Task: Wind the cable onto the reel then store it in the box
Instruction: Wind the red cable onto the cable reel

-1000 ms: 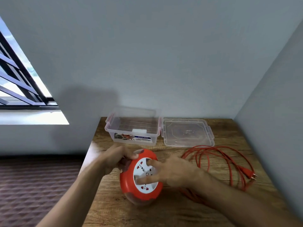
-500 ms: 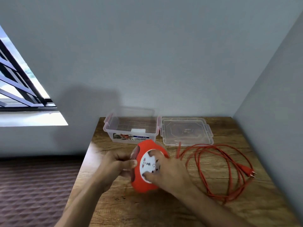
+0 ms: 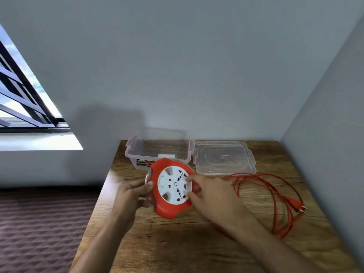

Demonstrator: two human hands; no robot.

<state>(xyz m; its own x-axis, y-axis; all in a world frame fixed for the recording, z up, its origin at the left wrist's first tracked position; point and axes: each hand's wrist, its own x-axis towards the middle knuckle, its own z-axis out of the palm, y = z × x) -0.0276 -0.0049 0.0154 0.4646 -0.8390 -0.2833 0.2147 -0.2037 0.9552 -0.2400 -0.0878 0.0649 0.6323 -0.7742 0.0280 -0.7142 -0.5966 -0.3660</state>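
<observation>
An orange cable reel (image 3: 167,206) with a white socket face (image 3: 174,184) is held up above the wooden table (image 3: 177,249), face toward me. My left hand (image 3: 131,196) grips its left rim. My right hand (image 3: 212,196) has its fingertips in the recesses on the right of the white face. The orange cable (image 3: 273,196) lies in loose loops on the table to the right, its plug (image 3: 298,205) at the far right. A clear plastic box (image 3: 157,149) stands open behind the reel.
The box's clear lid (image 3: 224,157) lies flat to the right of the box. Walls close the table at the back and on the right. The table's left edge drops to a patterned floor (image 3: 39,223). A barred window (image 3: 23,95) is at the left.
The reel has been lifted off the table and turned so its white face shows fully. My right hand's fingers have shifted to the right side of the face. The cable loops have shifted slightly.
</observation>
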